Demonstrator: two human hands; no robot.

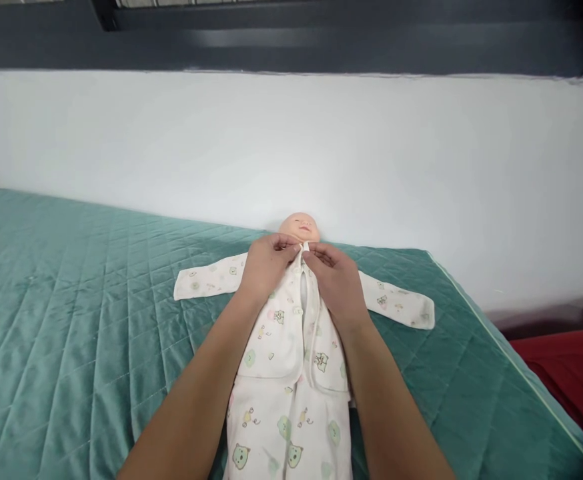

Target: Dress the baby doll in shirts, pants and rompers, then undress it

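A baby doll [300, 225] lies on its back, its head near the wall. It wears a white jacket [271, 340] printed with small animals, both sleeves spread out to the sides, and matching trousers [289, 427]. At the collar, my left hand [269, 263] pinches the left front edge of the jacket. My right hand [337, 277] pinches the right front edge close beside it. Below my fingers the jacket front hangs slightly apart, with a button [298, 311] visible on the left edge. My fingertips partly hide the collar.
Beneath the doll is a green quilted bedspread [96, 320], whose piped edge runs down the right side. A white wall [291, 147] stands behind the bed, under a dark frame [291, 40]. Something red [566, 367] lies beyond the bed at the right.
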